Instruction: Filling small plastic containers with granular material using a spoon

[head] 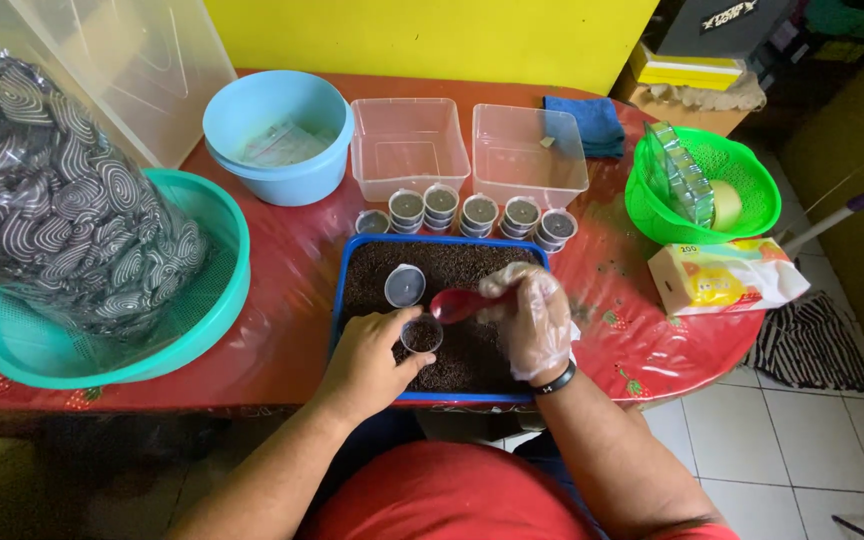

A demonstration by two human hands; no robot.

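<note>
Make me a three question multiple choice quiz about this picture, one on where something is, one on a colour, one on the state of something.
1. Where does the loose clear lid lie?
A. in the blue tray on the dark grains
B. in the green basket
C. on the floor

2. What colour is the spoon?
A. yellow
B. red
C. white

3. What covers the right hand?
A. nothing
B. a clear plastic glove
C. a blue cloth

Answers: 1 A, it rests on the grains inside the blue tray. 2 B, its bowl and handle are red. 3 B, thin clear plastic wraps it, while the left hand holding the small cup is bare.
</note>
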